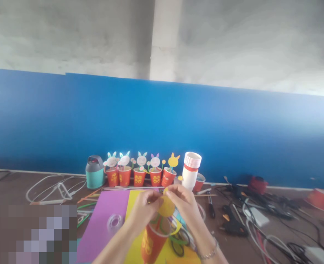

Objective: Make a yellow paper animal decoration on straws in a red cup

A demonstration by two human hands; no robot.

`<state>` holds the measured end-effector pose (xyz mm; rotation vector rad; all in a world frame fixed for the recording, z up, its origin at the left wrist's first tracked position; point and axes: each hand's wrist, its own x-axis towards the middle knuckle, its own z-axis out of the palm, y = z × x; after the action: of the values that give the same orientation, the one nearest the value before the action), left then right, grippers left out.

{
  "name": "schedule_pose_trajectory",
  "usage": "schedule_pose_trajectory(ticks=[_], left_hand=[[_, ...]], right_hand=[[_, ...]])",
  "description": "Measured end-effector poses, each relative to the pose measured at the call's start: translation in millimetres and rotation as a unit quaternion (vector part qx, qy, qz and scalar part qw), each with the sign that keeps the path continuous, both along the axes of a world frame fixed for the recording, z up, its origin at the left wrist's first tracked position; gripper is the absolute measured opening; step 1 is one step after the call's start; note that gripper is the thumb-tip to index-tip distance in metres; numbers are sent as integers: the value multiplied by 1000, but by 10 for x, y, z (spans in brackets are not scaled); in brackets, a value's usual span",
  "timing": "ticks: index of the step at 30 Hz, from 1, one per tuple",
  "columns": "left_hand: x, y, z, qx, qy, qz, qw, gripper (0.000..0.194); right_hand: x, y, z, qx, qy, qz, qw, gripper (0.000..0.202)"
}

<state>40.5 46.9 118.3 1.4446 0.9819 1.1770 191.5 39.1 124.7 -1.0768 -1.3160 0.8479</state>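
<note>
A yellow paper disc (167, 207) stands over a red paper cup (154, 244) with gold markings, and green stems run from below the disc into the cup. My left hand (147, 207) pinches the disc's left edge. At its upper right edge, my right hand (184, 200) has its fingers closed; a small yellow bit shows by the fingertips, its shape unclear. Under the cup lies a yellow sheet (133, 238), overlapping a purple sheet (99, 223) that carries a roll of clear tape (115, 222). Scissors (179, 247) lie partly hidden beside my right wrist.
Along the blue partition (139, 117) stand several red cups (139, 177) with paper rabbit figures. To their right is a stack of white paper cups (190, 176); a teal-and-grey device (95, 175) sits left. Cables and a black glue gun (233, 222) clutter the right side.
</note>
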Motion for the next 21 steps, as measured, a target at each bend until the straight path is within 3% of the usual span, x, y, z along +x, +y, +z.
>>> schedule_pose_trajectory(ticks=[8,14,21], left_hand=[[6,44,-71,-38,-8,0,999,40],[2,46,-118,-55,-26,-11,998,38],[20,53,-121,-20,-22,-4,1000,32]], right_hand=[[1,-2,-23,-7,10,16,1000,25],[-23,-45,50,-23,38,38,998,28],[-20,-20,27,-20,44,43,998,25]])
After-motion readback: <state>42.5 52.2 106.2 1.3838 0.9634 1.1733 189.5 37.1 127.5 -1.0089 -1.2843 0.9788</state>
